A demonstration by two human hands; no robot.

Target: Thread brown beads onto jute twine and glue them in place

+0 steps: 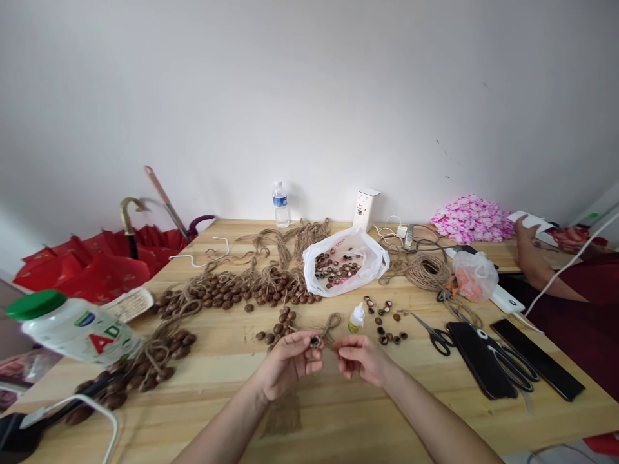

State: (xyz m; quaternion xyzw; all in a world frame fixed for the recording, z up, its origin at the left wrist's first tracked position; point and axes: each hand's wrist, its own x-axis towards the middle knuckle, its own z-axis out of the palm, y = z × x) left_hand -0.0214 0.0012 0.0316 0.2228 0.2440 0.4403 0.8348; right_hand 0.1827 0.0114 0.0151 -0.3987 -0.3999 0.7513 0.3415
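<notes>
Between the thumb and fingers of my left hand [290, 362] is a nut shell [315, 341], its hollow dark side showing. My right hand [363, 357] is closed in a pinch just to the right, at the end of a looped piece of twine [331, 322]; the fingertips partly hide the strand. Beyond my right hand stands a small white glue bottle [356, 318]. Several cracked shells [383, 335] lie to its right. A small bunch of brown nuts on twine [280, 327] lies just beyond my left hand.
An open white plastic bag [345, 264] holds more shells. Strung nut bunches [227, 290] cover the left side. Scissors [438, 338], a black phone [478, 361] and a twine coil [428, 272] lie right. A white bottle [77, 328] stands left. Another person's hand [527, 235] is at far right.
</notes>
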